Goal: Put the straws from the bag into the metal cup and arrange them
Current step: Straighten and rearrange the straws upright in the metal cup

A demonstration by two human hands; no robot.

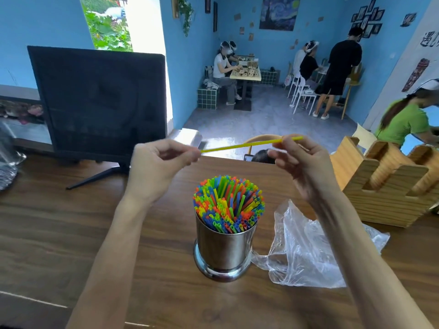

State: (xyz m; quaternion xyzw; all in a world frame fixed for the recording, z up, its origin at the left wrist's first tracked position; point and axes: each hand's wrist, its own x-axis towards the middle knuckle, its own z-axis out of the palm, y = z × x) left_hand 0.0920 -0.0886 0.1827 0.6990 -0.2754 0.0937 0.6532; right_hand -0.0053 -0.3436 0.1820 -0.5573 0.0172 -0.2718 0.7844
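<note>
A shiny metal cup (223, 248) stands on the wooden table (71, 233), packed with several upright straws (228, 203) in blue, green, yellow and orange. Above and behind it a single yellow straw (240, 146) lies almost level in the air. My left hand (156, 167) pinches its left end between thumb and fingers. My right hand (301, 162) pinches it near its right end, and the tip sticks out past the fingers. A crumpled clear plastic bag (306, 252) lies on the table right of the cup, partly behind my right forearm.
A dark monitor (99, 103) on a stand sits at the table's back left. A wooden holder (389, 186) with slots stands at the back right. Glassware (9, 153) shows at the far left edge. People sit and stand in the room beyond the table.
</note>
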